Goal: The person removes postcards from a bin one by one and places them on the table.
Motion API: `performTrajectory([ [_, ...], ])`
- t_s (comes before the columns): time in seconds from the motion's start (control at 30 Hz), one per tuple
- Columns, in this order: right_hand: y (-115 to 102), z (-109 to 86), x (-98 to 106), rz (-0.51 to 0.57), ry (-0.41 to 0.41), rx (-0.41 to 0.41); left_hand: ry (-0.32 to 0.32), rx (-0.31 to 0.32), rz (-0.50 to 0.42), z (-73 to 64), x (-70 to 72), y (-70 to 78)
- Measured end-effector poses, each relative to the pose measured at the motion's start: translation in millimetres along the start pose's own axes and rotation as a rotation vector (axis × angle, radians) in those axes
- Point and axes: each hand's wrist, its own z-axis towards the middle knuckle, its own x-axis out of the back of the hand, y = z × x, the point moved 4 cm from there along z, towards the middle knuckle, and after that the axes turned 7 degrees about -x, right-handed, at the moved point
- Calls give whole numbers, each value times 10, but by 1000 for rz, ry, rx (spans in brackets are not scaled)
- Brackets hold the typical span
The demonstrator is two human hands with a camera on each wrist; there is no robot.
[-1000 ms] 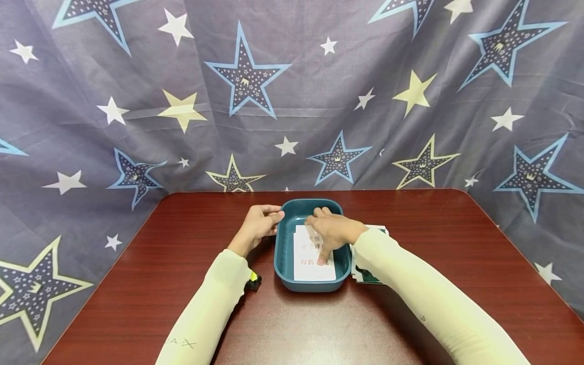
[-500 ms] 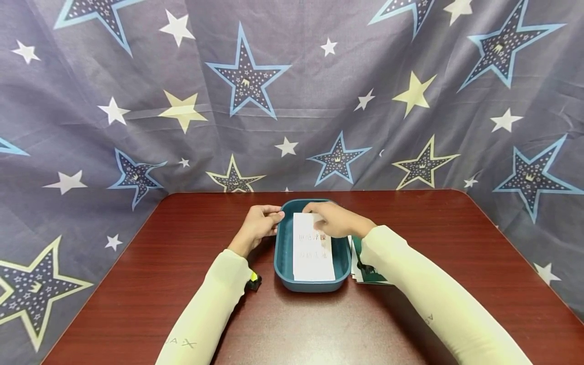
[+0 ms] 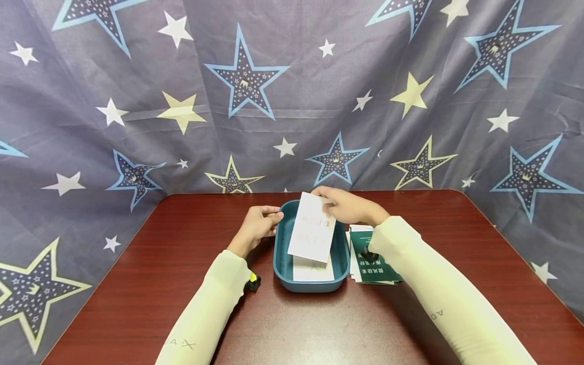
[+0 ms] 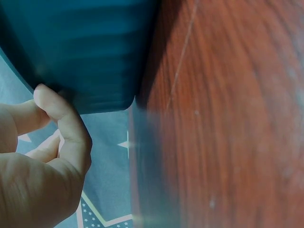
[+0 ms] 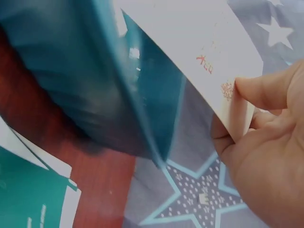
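A white card (image 3: pixel 312 230) with printed reddish characters is pinched by my right hand (image 3: pixel 349 204), thumb on its printed face and fingers behind, as the right wrist view shows. The card slants over a teal plastic bin (image 3: pixel 284 276). Another white card (image 3: pixel 312 270) lies on the bin's floor, partly hidden under the raised one. My left hand (image 3: pixel 259 225) pinches the bin's far left rim; in the left wrist view the thumb (image 4: pixel 64 111) lies against the bin's outer wall (image 4: pixel 90 57).
Right of the bin lies a stack of cards (image 3: pixel 376 276), the top one dark green with white characters, partly covered by my right sleeve (image 3: pixel 406 248). A small black and yellow object (image 3: pixel 253 282) sits beside my left sleeve. A star-patterned curtain (image 3: pixel 292 101) hangs behind the brown table (image 3: pixel 191 213).
My right hand has taken hold of the top white card and raised it from the bin floor, tilting it. More of the green stack shows now. The left hand stays at the rim.
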Motion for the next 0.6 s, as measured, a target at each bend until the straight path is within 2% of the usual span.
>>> performTrajectory([
  [0.23, 84, -97, 275, 221, 24, -28, -6, -1, 17, -12, 9, 15],
  [0.47, 253, -233, 505, 292, 92, -72, -7, 5, 25, -21, 11, 22],
  [0.6, 412, -321, 582, 339, 109, -125, -8, 3, 29, -24, 3, 30],
])
